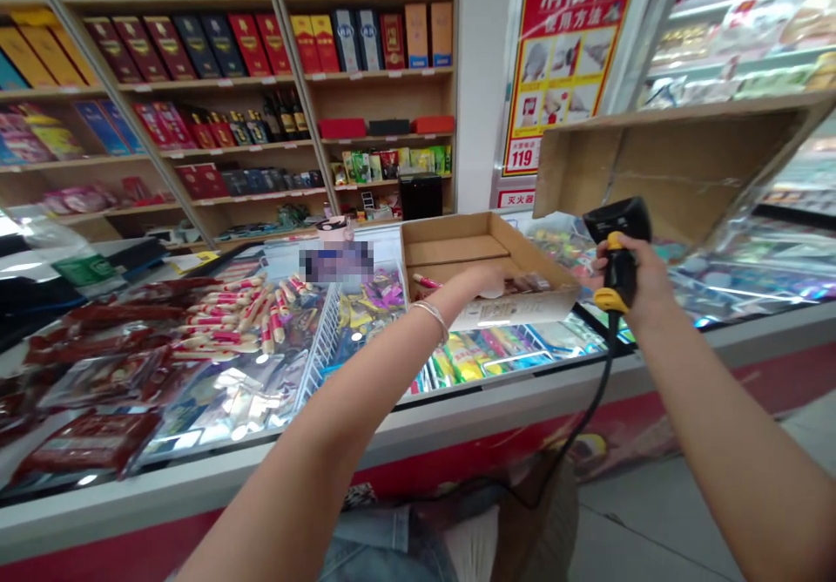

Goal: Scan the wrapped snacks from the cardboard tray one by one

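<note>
My right hand (646, 273) is wrapped round the yellow and black grip of a corded barcode scanner (620, 214), held up above the freezer's right half. Its black cable hangs down from the grip toward my lap. My left hand (484, 280) reaches into a shallow open cardboard box (450, 226) that rests on the glass freezer top. The fingers are blurred and partly hidden, so I cannot tell whether they hold anything. Close to them inside the box lie some dark red packets (529, 283) and a pink-and-white wrapped stick (426, 280).
Pink-and-white wrapped sticks (245, 314) and dark red vacuum packs (91, 443) cover the freezer's left side. Behind the scanner stands another cardboard box (692, 155). A white wire basket edge (321, 338) shows below the glass. Stocked shelves (225, 81) line the back wall.
</note>
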A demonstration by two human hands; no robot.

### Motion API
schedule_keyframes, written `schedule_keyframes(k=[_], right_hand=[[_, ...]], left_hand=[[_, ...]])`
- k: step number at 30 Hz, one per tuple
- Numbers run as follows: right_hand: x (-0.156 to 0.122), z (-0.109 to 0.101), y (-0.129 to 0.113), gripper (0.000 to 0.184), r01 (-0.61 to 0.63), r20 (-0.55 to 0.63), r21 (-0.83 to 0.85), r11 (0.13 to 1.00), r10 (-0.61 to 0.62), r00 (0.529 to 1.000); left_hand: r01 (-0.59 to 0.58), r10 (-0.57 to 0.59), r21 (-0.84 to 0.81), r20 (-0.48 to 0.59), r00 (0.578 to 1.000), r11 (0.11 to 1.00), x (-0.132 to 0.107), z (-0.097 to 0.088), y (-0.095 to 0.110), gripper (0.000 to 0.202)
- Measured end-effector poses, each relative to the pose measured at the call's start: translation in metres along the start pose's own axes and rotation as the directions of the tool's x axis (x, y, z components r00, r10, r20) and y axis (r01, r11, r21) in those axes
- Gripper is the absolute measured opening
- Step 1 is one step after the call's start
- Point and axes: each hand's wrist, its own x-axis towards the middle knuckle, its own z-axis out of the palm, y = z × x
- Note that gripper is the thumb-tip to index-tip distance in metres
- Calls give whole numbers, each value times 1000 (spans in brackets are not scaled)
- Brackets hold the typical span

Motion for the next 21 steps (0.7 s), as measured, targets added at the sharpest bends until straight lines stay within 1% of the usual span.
schedule_keyframes(k=[1, 2, 3, 4, 5, 6, 7, 8, 9, 10, 11, 12, 13, 14, 15, 16, 17, 19, 21], right_hand=[[-1, 2, -1, 10, -126, 34, 81, 989, 124, 992], [-1, 5, -4, 9, -237, 90, 163, 958, 225, 970], [-2, 7, -7, 7, -313, 114, 233, 921, 294, 949], [-2, 11, -11, 6, -333, 103, 275, 902, 317, 943], [-3, 14, -15, 5, -327, 79, 301, 896, 318, 945], [-3, 17, -21, 4, -312, 56, 315, 896, 311, 949], [-3, 21, -27, 3, -295, 39, 326, 898, 299, 954], [-4, 26, -33, 1, -275, 29, 335, 901, 282, 959], [-5, 32, -40, 2, -256, 28, 346, 903, 263, 964], [-7, 39, -47, 4, -236, 35, 364, 901, 240, 970], [-10, 48, -54, 6, -214, 59, 390, 896, 207, 977], [-14, 60, -61, 7, -191, 93, 417, 888, 167, 981], [-19, 74, -67, 8, -177, 136, 441, 880, 129, 982], [-25, 90, -72, 9, -180, 188, 457, 871, 103, 977], [-33, 109, -75, 8, -199, 247, 465, 863, 90, 965], [-42, 129, -76, 8, -232, 309, 460, 857, 90, 947], [-53, 150, -76, 7, -271, 372, 443, 855, 100, 923], [-77, 193, -68, 14, -339, 499, 379, 861, 118, 858], [-105, 232, -53, 24, -373, 614, 281, 884, 133, 778]], left_hand=[[-10, 3, 69, 93, 996, 998, -2, -1, -1, 25], [-26, 0, 140, 181, 984, 990, -5, -6, -2, 22], [-53, 7, 192, 233, 972, 980, -9, -13, -4, 22], [-86, 38, 212, 222, 974, 973, -15, -24, -6, 21], [-115, 84, 210, 152, 985, 971, -22, -39, -10, 21], [-145, 138, 209, 45, 989, 967, -32, -58, -15, 21], [-172, 193, 222, -77, 978, 960, -45, -80, -23, 21], [-160, 212, 264, -184, 960, 951, -61, -105, -33, 20], [-115, 213, 327, -280, 936, 938, -79, -131, -44, 20], [-12, 174, 392, -380, 909, 920, -99, -158, -57, 20], [131, 105, 442, -470, 876, 887, -120, -184, -70, 20], [286, 22, 481, -539, 842, 829, -140, -207, -84, 23], [420, -51, 520, -582, 811, 744, -158, -225, -98, 28], [527, -95, 542, -632, 769, 655, -174, -239, -111, 31], [602, -104, 561, -677, 729, 568, -186, -248, -123, 34], [646, -99, 590, -697, 711, 484, -196, -252, -133, 36], [664, -94, 623, -696, 712, 414, -202, -252, -143, 37], [645, -92, 691, -656, 749, 325, -206, -246, -158, 36], [611, -119, 736, -606, 787, 293, -205, -238, -170, 35]])
